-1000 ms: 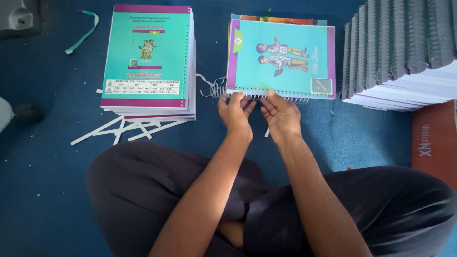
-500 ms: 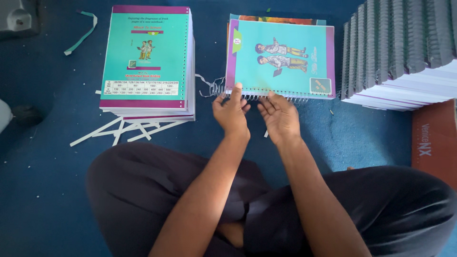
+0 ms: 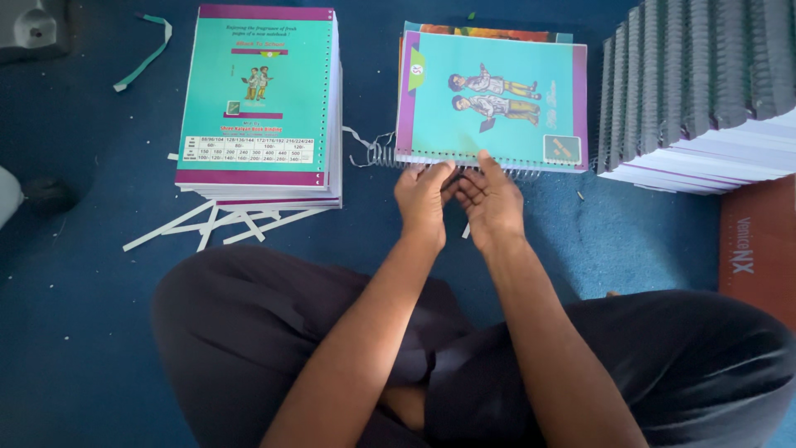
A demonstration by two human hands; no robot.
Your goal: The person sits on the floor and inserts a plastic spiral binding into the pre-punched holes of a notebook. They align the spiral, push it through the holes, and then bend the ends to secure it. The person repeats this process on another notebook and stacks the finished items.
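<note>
A teal notebook [image 3: 489, 99] with a purple border and two drawn figures lies on the blue floor in front of me. A silver spiral wire [image 3: 377, 155] runs along its near edge and sticks out past its left corner. My left hand [image 3: 423, 203] and my right hand [image 3: 493, 203] meet at the middle of that edge, fingertips pinched on the coil. The thumbs touch the cover's punched edge. Another cover peeks out from under the notebook at the far side.
A stack of teal notebooks [image 3: 257, 99] stands to the left, with white paper strips [image 3: 215, 226] beside it. A tall slanted pile of bound books [image 3: 696, 91] fills the right. A red-brown mat [image 3: 759, 241] lies below that pile. My crossed legs [image 3: 274, 332] take up the foreground.
Both hands stay at the notebook's near edge. The fingers have shifted slightly along the coil and the hands have drawn a little closer together.
</note>
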